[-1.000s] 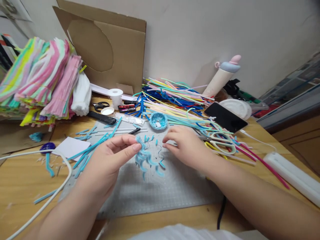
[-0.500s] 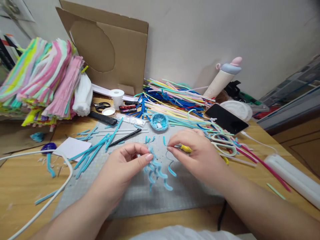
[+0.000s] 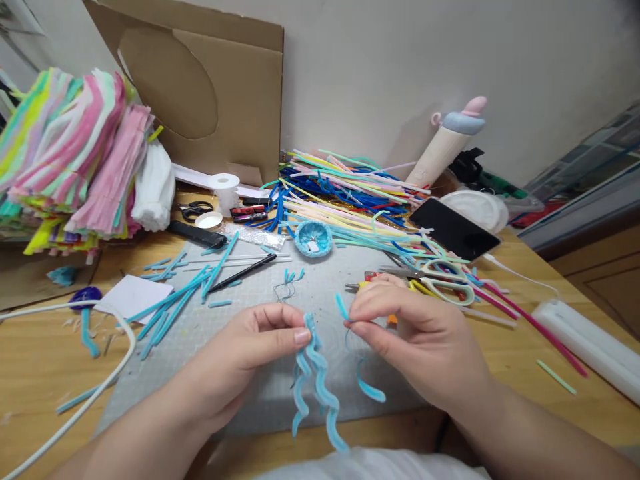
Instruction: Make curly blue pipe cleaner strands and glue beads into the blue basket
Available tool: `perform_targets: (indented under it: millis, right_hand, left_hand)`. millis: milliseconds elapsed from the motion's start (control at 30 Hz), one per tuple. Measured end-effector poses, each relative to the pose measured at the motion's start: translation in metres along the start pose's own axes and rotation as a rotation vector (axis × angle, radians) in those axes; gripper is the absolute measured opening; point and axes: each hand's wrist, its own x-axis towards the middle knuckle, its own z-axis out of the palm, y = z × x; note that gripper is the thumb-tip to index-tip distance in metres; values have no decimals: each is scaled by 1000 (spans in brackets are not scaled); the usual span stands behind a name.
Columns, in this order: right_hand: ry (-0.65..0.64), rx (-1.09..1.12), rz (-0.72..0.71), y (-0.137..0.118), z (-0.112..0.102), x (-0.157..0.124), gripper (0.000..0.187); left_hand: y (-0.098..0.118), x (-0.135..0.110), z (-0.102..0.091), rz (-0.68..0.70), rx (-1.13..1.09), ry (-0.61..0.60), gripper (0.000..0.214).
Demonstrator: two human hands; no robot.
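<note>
Over the grey mat, lower centre of frame, the left hand and right hand are seen with grips closed: wavy blue strands are pinched in one, a blue-tipped wire, just lifted, in the other; both pieces are now held.

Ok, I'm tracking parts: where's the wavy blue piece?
In the head view, the wavy blue piece hangs from the left hand, low near the centre, left of the right hand.
</note>
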Motion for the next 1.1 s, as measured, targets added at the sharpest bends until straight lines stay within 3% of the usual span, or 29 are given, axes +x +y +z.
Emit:
perform_targets:
  millis: [300,533,1100]
  right_hand:
    - [-111,-172,-123,-17,1,-4,14]
    - [-143,-270,-159,-15,6,-11,13]
    - [23,-101,99,-5,6,-4,16]
  left_hand:
    - [-2,2,2,-36,-5,-46,18]
    - [-3,1,2,-17,4,-57,17]
    - [3,0,-1,43,29,35,20]
